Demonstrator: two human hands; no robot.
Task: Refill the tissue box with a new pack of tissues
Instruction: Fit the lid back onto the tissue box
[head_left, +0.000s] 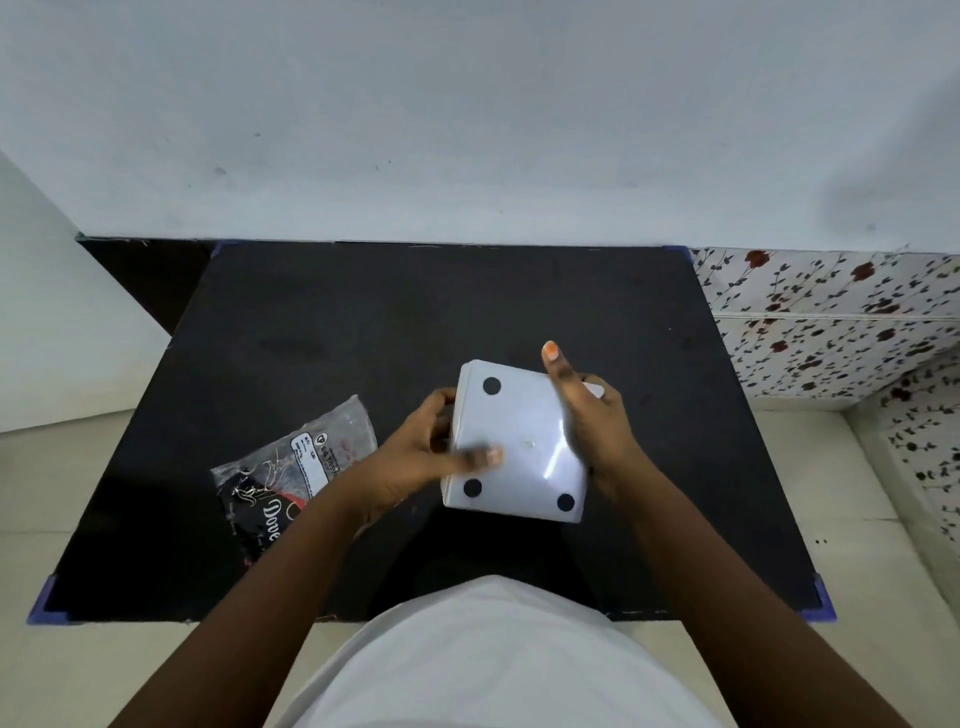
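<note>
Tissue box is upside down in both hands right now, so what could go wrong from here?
The tissue box is held in the air above the black table, base up; its glossy surface could slip from the left hand or right hand. The tissue pack lies partly under the left forearm and could get swept aside.

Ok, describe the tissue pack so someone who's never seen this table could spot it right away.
Start at the black table against the white wall. On its near left part, left of the white box held in both hands, lies the tissue pack. It is the only crinkly clear-and-black plastic wrapper with white lettering there.
</note>
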